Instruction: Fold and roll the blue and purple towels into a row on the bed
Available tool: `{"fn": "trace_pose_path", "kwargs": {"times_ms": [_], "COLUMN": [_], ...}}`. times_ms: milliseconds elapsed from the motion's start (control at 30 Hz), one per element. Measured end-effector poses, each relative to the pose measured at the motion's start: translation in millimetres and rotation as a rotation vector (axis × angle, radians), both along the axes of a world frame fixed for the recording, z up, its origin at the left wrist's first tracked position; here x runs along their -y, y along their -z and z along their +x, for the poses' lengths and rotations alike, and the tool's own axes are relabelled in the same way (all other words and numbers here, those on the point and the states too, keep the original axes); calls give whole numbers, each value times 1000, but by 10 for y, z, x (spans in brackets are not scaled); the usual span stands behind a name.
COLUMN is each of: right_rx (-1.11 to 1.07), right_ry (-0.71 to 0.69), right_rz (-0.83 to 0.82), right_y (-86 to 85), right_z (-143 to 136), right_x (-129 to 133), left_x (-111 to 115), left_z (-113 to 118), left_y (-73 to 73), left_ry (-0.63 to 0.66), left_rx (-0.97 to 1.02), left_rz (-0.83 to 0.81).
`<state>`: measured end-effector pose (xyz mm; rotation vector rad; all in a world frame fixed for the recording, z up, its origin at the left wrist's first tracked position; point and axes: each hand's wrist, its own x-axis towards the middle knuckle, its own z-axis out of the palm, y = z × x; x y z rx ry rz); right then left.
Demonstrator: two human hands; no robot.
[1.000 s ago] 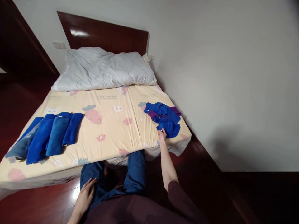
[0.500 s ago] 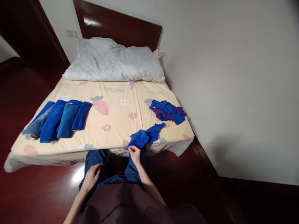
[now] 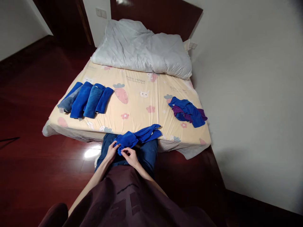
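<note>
A crumpled blue cloth (image 3: 129, 138), towel-like, stretches from the bed's front edge down over my lap. My left hand (image 3: 112, 152) grips its near left corner. Close beside it, my right hand (image 3: 130, 156) pinches the cloth's lower end between thumb and fingers. Part of the cloth behind my fingers is hidden. On the left of the bed lie several rolled or folded blue towels (image 3: 81, 99) side by side, one of them greyer. To the right rests a loose heap of blue and purple cloths (image 3: 188, 111).
The bed (image 3: 139, 121) has a yellow printed sheet, and its front edge meets my knees. A pale quilt (image 3: 144, 50) is bunched against the dark headboard (image 3: 161, 15). A white wall (image 3: 251, 94) runs along the right; dark red floor (image 3: 30, 126) lies left.
My left hand has come off my thigh and taken hold of the cloth. My right hand has drawn the cloth left and toward my lap. The view has shifted.
</note>
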<state>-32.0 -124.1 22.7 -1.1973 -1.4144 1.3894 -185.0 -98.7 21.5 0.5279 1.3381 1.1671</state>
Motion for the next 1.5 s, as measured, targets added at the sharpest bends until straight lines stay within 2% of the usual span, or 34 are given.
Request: {"fn": "trace_pose_path", "kwargs": {"times_ms": [133,200,267,367,467,567,700,800,867,933,1000,1100,1200,1267,1367,1433,1500], "right_rx": [121,218,229,118,63,15,-48,-81,-93,-108,-145,-220,-239,-222,-211,-199,-153], "right_ry": [318,378,289,80,83,82,-11,36,34,-31,-102,-193,-318,-394,-473,-503,-502], "right_rz": [48,82,64,-32,-92,-147,-181,-180,-180,-182,-195,-253,-287,-266,-195,-128,-61], "right_y": [65,118,178,269,340,336,144,-105,-283,-449,-591,-750,-865,-940,-1058,-1125,-1166], "right_z": [207,345,449,476,371,254,207,220,213,175,106,-26,-139,-187,-227,-243,-255], "right_x": [-150,-260,-337,-341,-252,-175,-163,-169,-157,-128,-83,0,78,115,144,151,154], "left_x": [80,110,136,170,194,209,218,225,235,256,292,369,452,498,548,569,583], "left_z": [-77,-92,-103,-123,-141,-150,-183,-272,-362,-463,-558,-673,-756,-800,-870,-929,-1000], "left_y": [-19,-38,-50,-50,-62,-106,-115,2,114,198,206,25,-358,-669,-1101,-1322,-1486], "left_ry": [-1,-7,0,21,19,31,36,5,0,56,188,385,442,538,817,966,1033], "left_rx": [-39,-30,-10,2,-1,25,6,-100,-250,-433,-607,-863,-1018,-953,-747,-674,-665], "left_rz": [44,47,49,65,92,73,59,53,60,96,162,268,362,427,431,391,380]}}
